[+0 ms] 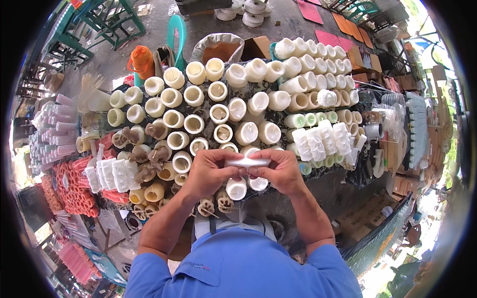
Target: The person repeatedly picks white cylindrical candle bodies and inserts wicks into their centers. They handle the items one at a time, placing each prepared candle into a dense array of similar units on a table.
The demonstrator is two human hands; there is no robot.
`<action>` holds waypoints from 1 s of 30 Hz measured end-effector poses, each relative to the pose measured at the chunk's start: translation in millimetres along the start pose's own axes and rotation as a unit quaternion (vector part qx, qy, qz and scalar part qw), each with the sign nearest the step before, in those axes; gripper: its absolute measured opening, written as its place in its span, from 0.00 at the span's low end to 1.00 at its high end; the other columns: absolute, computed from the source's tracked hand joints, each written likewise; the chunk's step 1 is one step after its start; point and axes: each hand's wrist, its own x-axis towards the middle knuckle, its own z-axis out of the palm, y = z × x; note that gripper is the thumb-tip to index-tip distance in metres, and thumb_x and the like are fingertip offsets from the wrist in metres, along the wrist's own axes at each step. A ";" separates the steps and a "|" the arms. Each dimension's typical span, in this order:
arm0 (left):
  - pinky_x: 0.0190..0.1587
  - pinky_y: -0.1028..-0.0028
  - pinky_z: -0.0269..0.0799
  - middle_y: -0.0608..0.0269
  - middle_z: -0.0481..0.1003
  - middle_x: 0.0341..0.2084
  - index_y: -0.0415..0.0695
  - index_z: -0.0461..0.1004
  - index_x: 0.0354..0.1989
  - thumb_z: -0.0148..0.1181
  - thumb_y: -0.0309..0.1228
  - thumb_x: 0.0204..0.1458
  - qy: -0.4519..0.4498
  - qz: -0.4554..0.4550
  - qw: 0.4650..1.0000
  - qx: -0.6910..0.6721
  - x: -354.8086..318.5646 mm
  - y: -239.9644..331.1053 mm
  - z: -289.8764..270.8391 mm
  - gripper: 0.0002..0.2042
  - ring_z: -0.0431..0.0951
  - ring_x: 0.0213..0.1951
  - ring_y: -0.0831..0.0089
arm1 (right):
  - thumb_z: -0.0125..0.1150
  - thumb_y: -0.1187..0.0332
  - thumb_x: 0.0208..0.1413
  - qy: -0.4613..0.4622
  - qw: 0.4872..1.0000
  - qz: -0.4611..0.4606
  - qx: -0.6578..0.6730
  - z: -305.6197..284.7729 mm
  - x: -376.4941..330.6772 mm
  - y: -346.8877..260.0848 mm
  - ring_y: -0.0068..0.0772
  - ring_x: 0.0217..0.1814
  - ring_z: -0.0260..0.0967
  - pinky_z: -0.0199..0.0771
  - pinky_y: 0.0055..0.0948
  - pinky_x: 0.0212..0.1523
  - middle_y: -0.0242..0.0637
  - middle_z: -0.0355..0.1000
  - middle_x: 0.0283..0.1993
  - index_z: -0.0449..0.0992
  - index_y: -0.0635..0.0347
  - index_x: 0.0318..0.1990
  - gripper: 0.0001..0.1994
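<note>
White and waxy, a small flat-topped mould [247, 162] sits between both hands just above the near edge of the surface [318, 188]. The left hand [211, 171] has its fingers [223, 155] curled closed over the mould's left end, thumb underneath; the right hand [278, 170] grips the right end the same way, fingers [263, 155] bent tight over the top. Both hands touch the mould and nearly meet at its middle.

Directly beneath the hands stand two round white cups [236, 187], close together, one partly hidden by the right hand. Beyond the hands the dark surface is crowded with cream-coloured hollow cylinders [194, 124] standing upright in rough rows, their open tops facing up. Toward the far right, more cream cylinders [308, 64] lie stacked on their sides. Just right of the hands a row of ribbed white moulds [323, 139] leans against pale green cups [308, 119]. To the left, several brown lumpy pieces [146, 159] rest among the cylinders, beside another row of ribbed white moulds [112, 174] and a bed of red tubes [69, 184]. Pink tubes [57, 124] are stacked at the far left. An orange jug [141, 59] stands at the back, near a turquoise chair [176, 32].
</note>
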 end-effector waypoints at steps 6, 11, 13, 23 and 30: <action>0.46 0.72 0.87 0.53 0.88 0.38 0.28 0.83 0.53 0.70 0.20 0.61 0.016 0.006 1.000 -0.013 4.6 3.7 -33.7 0.13 0.89 0.40 0.73 | 0.77 0.76 0.61 -0.010 0.998 0.024 -0.053 16.9 27.2 0.4 0.23 0.50 0.82 0.84 0.24 0.51 0.37 0.87 0.48 0.85 0.70 0.58 0.18; 0.45 0.72 0.87 0.56 0.87 0.37 0.29 0.81 0.55 0.71 0.22 0.62 0.014 0.011 0.999 0.036 22.1 8.9 -59.1 0.15 0.89 0.39 0.73 | 0.76 0.77 0.62 0.012 1.000 0.022 -0.007 28.7 59.3 9.0 0.22 0.48 0.82 0.85 0.25 0.50 0.38 0.86 0.46 0.85 0.70 0.57 0.17; 0.44 0.73 0.87 0.57 0.87 0.36 0.29 0.82 0.55 0.72 0.22 0.62 -0.001 -0.002 0.999 0.052 38.8 17.0 -73.5 0.15 0.88 0.38 0.73 | 0.76 0.77 0.62 0.037 0.999 0.011 0.000 30.1 71.6 7.1 0.22 0.46 0.82 0.85 0.24 0.49 0.37 0.86 0.45 0.84 0.70 0.56 0.16; 0.58 0.59 0.73 0.57 0.77 0.41 0.43 0.82 0.39 0.73 0.28 0.51 0.087 0.351 0.603 0.711 204.0 78.0 -163.5 0.08 0.76 0.51 0.58 | 0.70 0.74 0.65 0.226 0.884 -0.213 -0.350 8.6 205.6 -26.6 0.25 0.32 0.81 0.80 0.29 0.37 0.41 0.84 0.35 0.82 0.65 0.56 0.14; 0.56 0.60 0.72 0.60 0.76 0.38 0.43 0.81 0.31 0.69 0.25 0.46 -0.013 0.399 0.565 0.722 251.6 78.4 -182.7 0.05 0.76 0.49 0.61 | 0.73 0.78 0.58 0.215 0.749 -0.399 -0.483 4.2 292.5 0.5 0.62 0.50 0.82 0.81 0.55 0.49 0.56 0.81 0.51 0.68 0.62 0.61 0.26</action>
